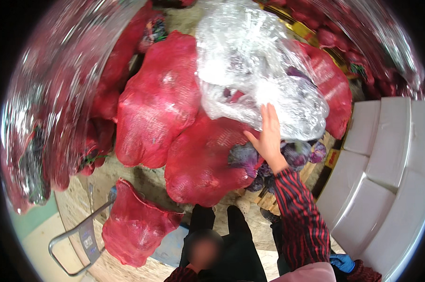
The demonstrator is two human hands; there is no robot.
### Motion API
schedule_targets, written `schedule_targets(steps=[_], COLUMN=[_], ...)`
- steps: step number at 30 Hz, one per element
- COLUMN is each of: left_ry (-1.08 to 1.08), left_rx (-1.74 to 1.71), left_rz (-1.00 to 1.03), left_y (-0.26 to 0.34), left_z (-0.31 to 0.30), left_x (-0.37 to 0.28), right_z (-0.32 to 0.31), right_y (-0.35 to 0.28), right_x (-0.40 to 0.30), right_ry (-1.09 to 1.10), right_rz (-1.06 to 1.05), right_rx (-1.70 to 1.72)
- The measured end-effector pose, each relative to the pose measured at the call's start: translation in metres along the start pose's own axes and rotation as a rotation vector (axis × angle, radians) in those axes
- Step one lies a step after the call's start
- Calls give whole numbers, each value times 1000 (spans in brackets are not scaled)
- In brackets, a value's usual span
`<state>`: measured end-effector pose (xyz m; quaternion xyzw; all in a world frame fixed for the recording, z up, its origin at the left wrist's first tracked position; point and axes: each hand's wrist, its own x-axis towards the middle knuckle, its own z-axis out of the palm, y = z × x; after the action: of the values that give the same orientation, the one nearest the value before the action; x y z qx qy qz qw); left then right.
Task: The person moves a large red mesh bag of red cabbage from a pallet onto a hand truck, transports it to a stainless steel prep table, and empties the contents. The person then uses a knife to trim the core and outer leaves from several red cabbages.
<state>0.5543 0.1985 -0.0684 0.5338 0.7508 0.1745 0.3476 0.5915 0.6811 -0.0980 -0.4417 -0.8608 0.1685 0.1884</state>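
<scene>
My right hand point(270, 135) is open over the front of a crumpled sheet of clear plastic wrap point(233, 42), fingers extended and thumb apart. Whether the palm presses on the wrap is unclear. Purple shapes show through the plastic. Just below the hand are loose red cabbages point(297, 154), and a large cabbage leaf point(243, 157) is left of my wrist. A full red mesh sack point(205, 165) stands before my legs, with a second mesh sack point(159, 102) behind it to the left. Low by my lap is my left hand point(202, 254), too blurred to read its fingers.
A smaller red mesh sack point(138, 225) rests on a blue surface beside a metal cart handle point(71, 236). Wrapped stacks of sacks point(57, 91) rise at left. White boxes point(367, 197) are stacked at right. Another person's blue-gloved hand point(342, 263) shows bottom right. A wooden pallet point(268, 202) lies below the cabbages.
</scene>
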Motion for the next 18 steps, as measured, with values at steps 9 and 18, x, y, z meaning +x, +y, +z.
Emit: schedule_targets(steps=[9, 18], left_ry=[22, 98], left_rx=[-34, -224], left_rz=[-43, -103], left_y=[-9, -23], left_z=[12, -73], left_x=[-19, -26], right_z=[-8, -140], right_y=[93, 88], right_x=[146, 79], right_ry=[-38, -257], right_rz=[-114, -44], right_rx=[-438, -607])
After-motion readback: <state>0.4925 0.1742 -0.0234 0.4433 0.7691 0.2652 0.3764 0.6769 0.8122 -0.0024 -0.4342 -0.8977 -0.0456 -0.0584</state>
